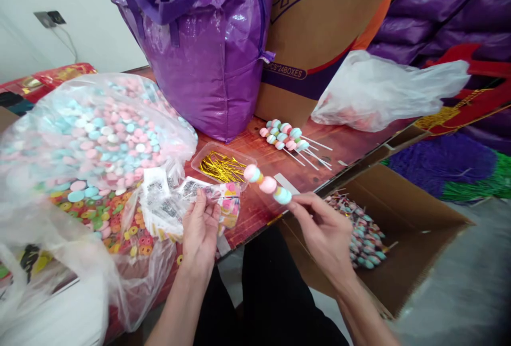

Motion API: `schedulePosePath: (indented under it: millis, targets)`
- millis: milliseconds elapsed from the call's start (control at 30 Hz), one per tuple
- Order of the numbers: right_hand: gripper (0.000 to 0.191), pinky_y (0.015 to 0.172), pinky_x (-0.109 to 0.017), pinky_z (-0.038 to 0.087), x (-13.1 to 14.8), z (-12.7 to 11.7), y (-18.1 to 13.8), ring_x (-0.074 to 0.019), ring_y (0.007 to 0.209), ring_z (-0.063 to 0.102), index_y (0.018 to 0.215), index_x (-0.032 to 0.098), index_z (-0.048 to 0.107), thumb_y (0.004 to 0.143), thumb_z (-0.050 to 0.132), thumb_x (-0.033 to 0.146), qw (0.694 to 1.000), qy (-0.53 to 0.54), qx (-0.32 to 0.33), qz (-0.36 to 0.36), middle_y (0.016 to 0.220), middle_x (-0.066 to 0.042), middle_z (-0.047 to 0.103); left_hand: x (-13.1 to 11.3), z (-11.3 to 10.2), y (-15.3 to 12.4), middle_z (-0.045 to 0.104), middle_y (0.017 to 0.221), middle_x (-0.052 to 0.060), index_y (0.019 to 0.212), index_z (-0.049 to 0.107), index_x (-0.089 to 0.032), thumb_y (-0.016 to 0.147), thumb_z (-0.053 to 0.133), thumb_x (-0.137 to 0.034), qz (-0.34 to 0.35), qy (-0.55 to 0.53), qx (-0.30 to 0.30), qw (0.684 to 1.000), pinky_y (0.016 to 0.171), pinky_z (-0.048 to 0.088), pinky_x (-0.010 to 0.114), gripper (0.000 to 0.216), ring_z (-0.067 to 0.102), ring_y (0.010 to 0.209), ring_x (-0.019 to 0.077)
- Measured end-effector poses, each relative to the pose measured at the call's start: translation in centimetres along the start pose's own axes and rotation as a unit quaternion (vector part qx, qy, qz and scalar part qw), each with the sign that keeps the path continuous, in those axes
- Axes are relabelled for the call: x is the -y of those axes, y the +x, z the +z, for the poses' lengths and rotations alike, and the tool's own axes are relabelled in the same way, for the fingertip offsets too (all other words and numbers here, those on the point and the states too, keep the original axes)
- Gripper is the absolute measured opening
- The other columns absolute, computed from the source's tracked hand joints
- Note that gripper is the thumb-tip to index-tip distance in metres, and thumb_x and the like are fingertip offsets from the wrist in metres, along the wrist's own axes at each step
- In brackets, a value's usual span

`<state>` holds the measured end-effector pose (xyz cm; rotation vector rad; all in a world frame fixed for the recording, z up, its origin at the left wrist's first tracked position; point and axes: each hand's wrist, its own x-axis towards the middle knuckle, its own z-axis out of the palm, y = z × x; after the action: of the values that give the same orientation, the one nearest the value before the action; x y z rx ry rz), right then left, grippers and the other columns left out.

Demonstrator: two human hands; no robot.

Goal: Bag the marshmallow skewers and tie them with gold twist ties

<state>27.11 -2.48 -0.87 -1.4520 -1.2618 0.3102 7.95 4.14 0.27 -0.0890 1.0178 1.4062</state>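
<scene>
My right hand (pixel 324 226) pinches the stick of a marshmallow skewer (pixel 267 183) with pink and blue pieces, held over the table edge. My left hand (pixel 200 227) is closed on a small printed wrapper bag (pixel 228 203) at the front of a pile of such bags (pixel 167 207). A clear tray of gold twist ties (pixel 222 166) lies just beyond both hands. Several finished skewers (pixel 288 137) lie farther back on the red table (pixel 351 143).
A big clear plastic bag of pastel marshmallows (pixel 91 138) fills the left. A purple tote (pixel 203 53) and a cardboard carton (pixel 319 32) stand behind. A crumpled plastic bag (pixel 379 90) lies at the right. An open cardboard box (pixel 415 229) by my right knee holds wrapped skewers (pixel 365 237).
</scene>
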Motion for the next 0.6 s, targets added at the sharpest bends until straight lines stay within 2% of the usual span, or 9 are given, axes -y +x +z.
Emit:
schedulePosePath:
  millis: [133,267,400,500,600]
  targets:
    - [0.013,0.067,-0.027,0.046,0.7,-1.4,-2.0,-0.0148,0.072,0.061,0.087,0.022,0.067,0.092,0.062,0.011,0.996,-0.013,0.042,-0.079,0.08,0.0,0.067,0.3,-0.3,-0.4,0.069,0.064,-0.001,0.076,0.064,-0.014,0.089,0.068,-0.013,0.01,0.014,0.021,1.0,0.062,0.054,0.017,0.014,0.067,0.059,0.0075]
    - [0.015,0.068,-0.027,0.046,0.4,-2.5,-1.8,-0.015,0.073,0.062,0.088,0.023,0.068,0.093,0.06,0.01,0.989,-0.051,0.088,-0.106,0.081,-0.001,0.067,0.5,-0.6,-0.6,0.07,0.068,0.0,0.075,0.064,-0.014,0.073,0.084,-0.021,0.056,0.054,0.084,0.993,0.062,0.055,0.02,0.021,0.07,0.066,0.0118]
    - [0.015,0.064,-0.026,0.045,0.5,-3.0,-1.6,-0.014,0.068,0.06,0.085,0.022,0.068,0.094,0.06,0.014,0.986,-0.029,0.143,-0.076,0.076,0.0,0.065,0.7,-0.8,-0.6,0.071,0.072,-0.001,0.077,0.066,-0.014,0.057,0.093,-0.029,0.115,0.116,0.139,0.977,0.061,0.055,0.021,0.037,0.07,0.066,0.0129]
    - [0.015,0.061,-0.026,0.044,0.8,-2.6,-1.9,-0.0135,0.063,0.058,0.082,0.021,0.068,0.094,0.06,0.018,0.987,-0.002,0.158,-0.041,0.072,0.001,0.062,1.1,-1.0,-0.8,0.073,0.075,0.0,0.081,0.069,-0.015,0.057,0.093,-0.034,0.14,0.154,0.154,0.966,0.058,0.054,0.021,0.039,0.068,0.063,0.0123]
    - [0.016,0.059,-0.026,0.043,1.1,-1.8,-2.4,-0.0136,0.062,0.056,0.081,0.021,0.068,0.094,0.059,0.02,0.99,0.002,0.141,-0.017,0.07,0.001,0.061,1.6,-1.1,-1.2,0.072,0.073,0.0,0.08,0.068,-0.016,0.06,0.091,-0.038,0.165,0.166,0.151,0.961,0.056,0.052,0.021,0.038,0.067,0.061,0.0115]
